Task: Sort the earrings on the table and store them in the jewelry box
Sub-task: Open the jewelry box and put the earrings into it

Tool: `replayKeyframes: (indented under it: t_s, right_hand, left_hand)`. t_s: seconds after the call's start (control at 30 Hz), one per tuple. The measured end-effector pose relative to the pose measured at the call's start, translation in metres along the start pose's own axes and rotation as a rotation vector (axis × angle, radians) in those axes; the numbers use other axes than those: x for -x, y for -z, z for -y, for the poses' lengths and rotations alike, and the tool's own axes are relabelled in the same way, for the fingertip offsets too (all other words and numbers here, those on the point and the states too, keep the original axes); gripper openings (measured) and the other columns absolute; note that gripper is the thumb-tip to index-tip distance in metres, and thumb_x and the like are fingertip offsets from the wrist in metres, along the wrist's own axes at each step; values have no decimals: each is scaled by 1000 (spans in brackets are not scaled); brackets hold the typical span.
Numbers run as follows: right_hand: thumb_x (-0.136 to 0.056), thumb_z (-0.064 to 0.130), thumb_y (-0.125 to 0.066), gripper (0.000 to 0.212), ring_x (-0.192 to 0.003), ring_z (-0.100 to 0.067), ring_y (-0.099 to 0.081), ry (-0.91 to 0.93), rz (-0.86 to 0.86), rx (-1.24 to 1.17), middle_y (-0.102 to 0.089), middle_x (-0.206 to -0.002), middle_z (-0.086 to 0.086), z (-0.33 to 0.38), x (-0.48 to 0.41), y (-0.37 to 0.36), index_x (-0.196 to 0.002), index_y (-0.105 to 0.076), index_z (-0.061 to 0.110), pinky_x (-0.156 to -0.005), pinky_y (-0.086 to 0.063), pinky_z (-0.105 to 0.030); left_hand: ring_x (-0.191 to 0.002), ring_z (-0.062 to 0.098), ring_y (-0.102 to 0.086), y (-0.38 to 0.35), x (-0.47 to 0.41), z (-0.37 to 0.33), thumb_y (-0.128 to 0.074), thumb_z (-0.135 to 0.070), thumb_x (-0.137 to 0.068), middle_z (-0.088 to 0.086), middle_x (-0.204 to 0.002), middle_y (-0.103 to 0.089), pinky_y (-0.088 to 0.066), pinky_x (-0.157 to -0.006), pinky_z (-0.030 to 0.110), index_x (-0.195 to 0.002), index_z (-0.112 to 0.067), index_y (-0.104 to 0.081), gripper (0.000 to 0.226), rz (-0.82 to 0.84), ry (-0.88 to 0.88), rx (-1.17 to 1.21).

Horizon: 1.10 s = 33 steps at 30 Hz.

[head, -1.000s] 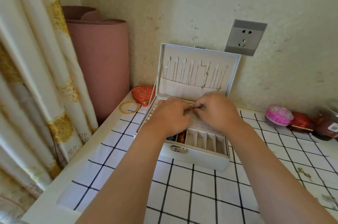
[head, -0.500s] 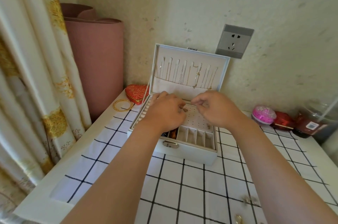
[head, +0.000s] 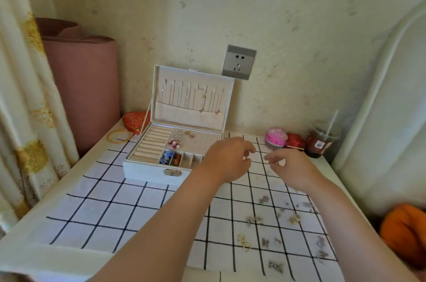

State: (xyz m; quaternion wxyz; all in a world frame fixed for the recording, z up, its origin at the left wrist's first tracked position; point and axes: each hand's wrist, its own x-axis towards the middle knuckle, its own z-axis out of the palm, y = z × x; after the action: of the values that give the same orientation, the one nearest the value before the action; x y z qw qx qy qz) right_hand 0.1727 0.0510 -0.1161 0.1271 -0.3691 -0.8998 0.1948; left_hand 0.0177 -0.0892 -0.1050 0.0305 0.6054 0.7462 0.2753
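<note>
The white jewelry box (head: 147, 171) stands open at the back of the table, necklaces hanging in its raised lid. A few earrings (head: 182, 136) are pinned on its perforated panel, and blue and red pieces fill two front compartments. Several loose earrings (head: 254, 220) lie scattered on the checked cloth at the right, among them a gold pair (head: 243, 242). My left hand (head: 227, 159) hovers just right of the box's front corner, fingers curled and apart. My right hand (head: 291, 166) is beside it over the cloth, fingers loosely bent. Neither hand visibly holds anything.
A gold bangle (head: 119, 136) and a red heart-shaped box (head: 133, 120) sit left of the jewelry box. A pink round case (head: 276, 137), a red case (head: 295, 140) and a drink cup with a straw (head: 321, 141) stand at the back right. A pink roll (head: 85, 88) leans by the curtain.
Both hands have left the inside of the jewelry box and moved right, over the cloth. The view has swung right, bringing the scattered earrings into sight.
</note>
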Motion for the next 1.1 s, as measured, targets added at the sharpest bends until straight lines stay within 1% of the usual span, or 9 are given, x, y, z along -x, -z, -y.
replayKeyframes:
  t_s: [0.13,0.2,0.3,0.5,0.57,0.67,0.9,1.03,1.1]
  right_hand:
    - [-94,21,-62,30,-115,-11,-59,-29,46,117,-65,-120,15,-22,6,-4,-121,-68,34,-100,-48,-34]
    - [-95,23,-61,33,-117,-11,-57,-12,80,154,-64,-123,14,-25,6,-8,-127,-64,32,-99,-47,-34]
    - [-96,24,-60,34,-115,-13,-59,33,120,201,-65,-124,12,-25,1,-14,-129,-64,32,-96,-49,-33]
    - [-93,24,-63,34,-108,-15,-62,76,136,272,-67,-118,9,-27,-16,-22,-125,-66,34,-82,-49,-30]
    - [-94,25,-62,34,-111,-17,-61,59,101,281,-63,-124,5,-31,-20,-21,-127,-64,34,-86,-51,-33]
    - [-96,27,-60,34,-117,-20,-58,26,103,281,-58,-130,3,-38,-21,-20,-130,-63,33,-94,-50,-38]
    - [-93,30,-64,20,-103,-13,-62,31,119,212,-69,-113,9,-43,-14,-18,-111,-74,33,-85,-51,-32]
    - [-90,29,-67,11,-94,-12,-65,26,125,204,-73,-100,12,-40,-12,-16,-96,-76,32,-80,-52,-31]
    - [-90,27,-67,11,-95,-12,-64,27,125,182,-71,-99,12,-39,-11,-14,-95,-75,32,-80,-52,-30]
  left_hand:
    - [-114,21,-58,-45,-9,-16,-53,-20,-96,-1,-124,-63,-47,-97,36,-130,-25,-61,36,122,39,-59]
    - [-120,22,-54,-64,-15,-18,-53,-16,-96,1,-130,-59,-46,-99,36,-135,-25,-57,41,177,92,-78]
    - [-120,24,-53,-79,-23,-19,-54,-14,-95,5,-129,-59,-48,-97,37,-136,-21,-57,41,179,142,-90]
    - [-111,23,-57,-92,-34,-15,-62,-25,-92,5,-115,-64,-51,-91,36,-117,-21,-71,26,130,250,-53]
    - [-104,23,-61,-94,-36,-15,-65,-25,-91,5,-107,-67,-53,-87,34,-106,-20,-76,19,123,267,-36]
    - [-97,22,-65,-95,-40,-14,-65,-21,-90,4,-102,-71,-53,-84,32,-100,-19,-77,16,149,305,0]
    - [-91,17,-62,-89,-37,-10,-65,-35,-91,-3,-96,-69,-53,-81,34,-97,-21,-71,17,145,269,-3]
    - [-91,15,-61,-88,-35,-10,-65,-32,-91,-5,-95,-67,-52,-82,34,-98,-23,-68,11,213,214,46]
    - [-90,14,-60,-88,-34,-10,-65,-27,-91,-6,-95,-67,-51,-81,32,-97,-23,-69,8,239,196,87]
